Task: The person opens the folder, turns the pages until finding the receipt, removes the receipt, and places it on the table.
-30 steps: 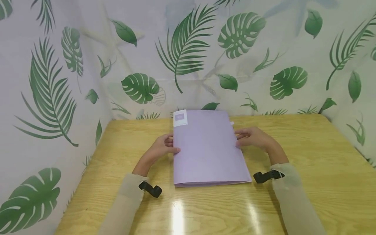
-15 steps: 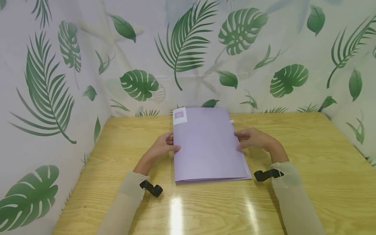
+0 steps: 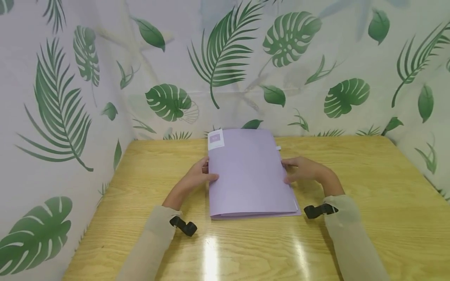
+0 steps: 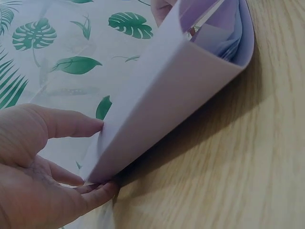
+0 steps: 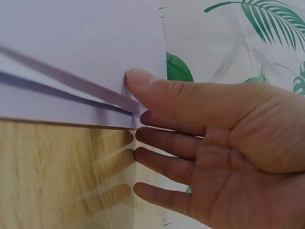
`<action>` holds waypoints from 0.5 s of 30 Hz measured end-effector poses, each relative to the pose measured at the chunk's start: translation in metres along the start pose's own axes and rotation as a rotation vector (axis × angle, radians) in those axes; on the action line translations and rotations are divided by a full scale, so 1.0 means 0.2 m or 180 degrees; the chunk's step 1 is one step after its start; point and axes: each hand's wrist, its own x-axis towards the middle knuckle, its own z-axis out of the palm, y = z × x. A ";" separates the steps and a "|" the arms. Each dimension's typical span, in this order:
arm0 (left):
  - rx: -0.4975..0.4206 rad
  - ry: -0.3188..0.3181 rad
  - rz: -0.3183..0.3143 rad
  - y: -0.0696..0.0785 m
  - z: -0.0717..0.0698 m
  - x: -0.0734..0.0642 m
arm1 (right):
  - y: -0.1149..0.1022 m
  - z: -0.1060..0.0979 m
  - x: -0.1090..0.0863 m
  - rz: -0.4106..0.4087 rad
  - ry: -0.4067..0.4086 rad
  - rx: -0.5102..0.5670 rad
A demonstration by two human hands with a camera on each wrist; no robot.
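A light purple folder [image 3: 251,171] lies flat-side up on the wooden table, a white label [image 3: 216,139] at its top left corner. My left hand [image 3: 191,175] pinches its spine edge, thumb on the cover and fingertips low at the spine. In the left wrist view, the folder's end [image 4: 209,55] gapes and shows sheets inside. On the opposite side, my right hand [image 3: 306,171] touches the folder's opening edge. Its thumb [image 5: 143,81] rests against the upper cover, while its fingers stay straight and spread beside the edges, as the right wrist view shows.
The wooden table [image 3: 358,234] extends on both sides and in front of the folder. Behind it and to the left hangs a white leaf-print cloth [image 3: 232,105]. A small white tab [image 3: 278,148] sticks out from the folder's right edge.
The folder keeps nearly the same place, its lower end now a little more parted than a second ago. My right hand has shifted slightly toward me. The left thumb reaches slightly farther over the cover.
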 end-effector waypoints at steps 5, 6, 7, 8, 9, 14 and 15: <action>0.0016 -0.0034 0.0108 0.00 0.01 0.00 | 0.01 0.00 0.00 0.0053 0.0002 -0.0023; 0.0052 -0.0039 0.0120 0.00 0.01 0.00 | 0.01 0.00 0.00 0.0051 0.0004 -0.0044; 0.0106 -0.0052 0.0146 0.00 0.01 0.00 | 0.01 0.00 -0.01 0.0047 0.0006 -0.0063; 0.0174 -0.0074 0.0173 0.00 0.01 0.00 | 0.01 0.00 -0.01 0.0037 0.0006 -0.0081; 0.0247 -0.0094 0.0192 0.00 0.01 0.00 | 0.01 0.00 -0.01 0.0038 0.0003 -0.0082; 0.0746 -0.0155 0.0324 0.02 0.04 -0.02 | 0.00 -0.02 -0.03 -0.0014 -0.0007 -0.0049; 0.0887 -0.0150 0.0336 0.03 0.05 -0.04 | 0.01 -0.02 -0.03 -0.0034 -0.0007 -0.0016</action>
